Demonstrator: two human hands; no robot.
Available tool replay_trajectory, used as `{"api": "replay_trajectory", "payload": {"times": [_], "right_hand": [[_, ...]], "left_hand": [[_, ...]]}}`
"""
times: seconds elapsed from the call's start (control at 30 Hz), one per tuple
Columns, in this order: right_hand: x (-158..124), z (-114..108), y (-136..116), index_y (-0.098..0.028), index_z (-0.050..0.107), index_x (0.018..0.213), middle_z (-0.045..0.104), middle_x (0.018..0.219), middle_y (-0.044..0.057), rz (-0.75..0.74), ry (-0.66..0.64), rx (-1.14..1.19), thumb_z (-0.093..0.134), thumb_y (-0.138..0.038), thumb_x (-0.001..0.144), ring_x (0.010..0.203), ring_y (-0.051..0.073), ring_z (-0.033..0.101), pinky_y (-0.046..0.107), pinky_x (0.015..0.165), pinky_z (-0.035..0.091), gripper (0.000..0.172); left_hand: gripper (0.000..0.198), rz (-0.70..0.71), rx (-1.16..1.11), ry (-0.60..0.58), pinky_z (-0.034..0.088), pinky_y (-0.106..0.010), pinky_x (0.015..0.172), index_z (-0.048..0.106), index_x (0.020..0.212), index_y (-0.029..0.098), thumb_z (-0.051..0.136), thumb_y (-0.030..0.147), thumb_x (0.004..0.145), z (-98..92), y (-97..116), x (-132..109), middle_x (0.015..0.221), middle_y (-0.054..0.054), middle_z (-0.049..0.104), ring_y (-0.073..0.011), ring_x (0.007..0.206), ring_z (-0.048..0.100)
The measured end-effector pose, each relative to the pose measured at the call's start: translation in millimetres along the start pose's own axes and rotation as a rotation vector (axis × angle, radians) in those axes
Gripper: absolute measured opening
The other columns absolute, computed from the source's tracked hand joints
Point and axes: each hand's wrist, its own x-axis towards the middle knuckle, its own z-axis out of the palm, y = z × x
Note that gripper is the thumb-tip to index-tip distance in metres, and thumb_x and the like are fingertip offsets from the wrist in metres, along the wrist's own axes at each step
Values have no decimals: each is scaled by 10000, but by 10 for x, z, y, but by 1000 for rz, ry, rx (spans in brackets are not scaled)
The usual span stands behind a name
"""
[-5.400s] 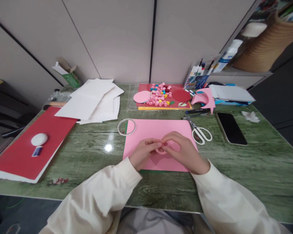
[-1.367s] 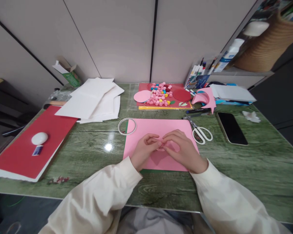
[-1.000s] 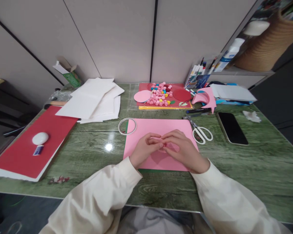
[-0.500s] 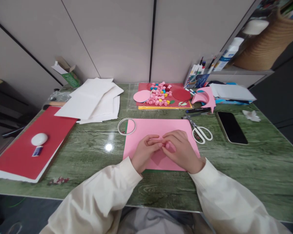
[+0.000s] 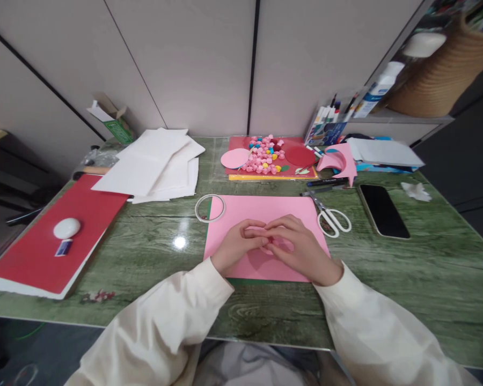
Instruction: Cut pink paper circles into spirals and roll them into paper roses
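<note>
Above a pink paper sheet (image 5: 233, 214), my left hand (image 5: 241, 244) and my right hand (image 5: 301, 246) meet at their fingertips. Both are closed in a pinch around something small, perhaps a pinkish scrap; the fingers hide most of it and I cannot make out what it is. A roll of white tape (image 5: 198, 210) lies across the sheet's far left corner. White-handled scissors (image 5: 329, 220) rest by its right edge. Behind the sheet, small crumpled paper balls (image 5: 261, 158), mostly pink, are heaped on red paper with a pink disc (image 5: 234, 158) and a red disc (image 5: 300, 156).
White papers (image 5: 145, 161) and a red sheet (image 5: 56, 262) bearing a white egg-shaped object (image 5: 66, 228) lie to the left. On the right are a phone (image 5: 383, 210), a cut pink paper scrap (image 5: 346, 161), pens (image 5: 326, 182) and a marker box (image 5: 324, 131).
The fingers of both hands have shifted slightly against each other, still pinched together over the pink sheet. The view has moved a little; nothing else on the table differs.
</note>
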Motion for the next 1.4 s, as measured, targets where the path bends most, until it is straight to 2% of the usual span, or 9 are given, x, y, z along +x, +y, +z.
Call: {"api": "replay_trajectory", "payload": {"times": [0.23, 0.43, 0.63, 0.8, 0.97, 1.23, 1.3, 1.4], "right_hand": [[2, -23, 11, -250, 615, 894, 640, 915, 38, -36, 30, -74, 576, -195, 785, 894, 212, 549, 415, 838, 405, 128], [-12, 9, 5, -239, 575, 869, 640, 910, 34, -34, 32, -119, 563, -161, 767, 891, 213, 541, 408, 832, 390, 130], [5, 15, -35, -232, 569, 831, 638, 867, 34, -11, 49, -90, 558, -184, 798, 863, 205, 549, 383, 815, 395, 59], [-3, -16, -17, -232, 625, 873, 633, 904, 41, -26, 80, -70, 616, -235, 785, 876, 201, 549, 379, 818, 407, 89], [-18, -46, 38, -246, 669, 901, 623, 942, 54, -15, 78, -42, 648, -240, 766, 906, 212, 541, 401, 820, 420, 137], [9, -141, 52, -274, 696, 933, 561, 979, 55, 38, -130, 243, 675, -269, 747, 959, 197, 540, 375, 863, 456, 187], [11, -139, 50, -270, 705, 908, 550, 971, 53, 53, -136, 264, 674, -268, 748, 952, 192, 543, 362, 858, 461, 163], [15, -121, 45, -246, 701, 883, 558, 946, 55, 63, -71, 197, 666, -261, 756, 922, 192, 550, 364, 844, 459, 132]], "left_hand": [[373, 1, -88, 45, 474, -290, 750, 576, 932, 135, 752, 160, 604, 42, -48, -13, 829, -53, 693, -139, 738, 643], [351, 3, -179, 137, 454, -260, 757, 586, 905, 135, 752, 134, 596, 106, -76, -45, 791, -31, 692, -119, 742, 632], [345, 4, -221, 170, 457, -254, 726, 573, 900, 144, 745, 125, 601, 141, -60, -54, 765, -21, 694, -122, 729, 633], [338, 17, -173, 131, 464, -275, 682, 558, 930, 137, 719, 134, 633, 111, -17, -57, 706, -23, 688, -130, 633, 629], [351, -23, -95, 71, 462, -296, 730, 564, 960, 127, 716, 139, 644, 45, 35, -51, 745, -50, 696, -149, 685, 647], [382, -132, 66, -138, 466, -295, 707, 565, 963, 134, 741, 146, 624, -42, 115, -23, 772, -54, 697, -149, 661, 653], [380, -129, 73, -137, 462, -285, 705, 569, 963, 131, 743, 154, 625, -44, 105, -20, 761, -50, 694, -144, 665, 650], [364, -80, 44, -77, 455, -277, 714, 572, 956, 130, 738, 168, 635, -22, 66, -14, 806, -57, 693, -143, 701, 649]]}}
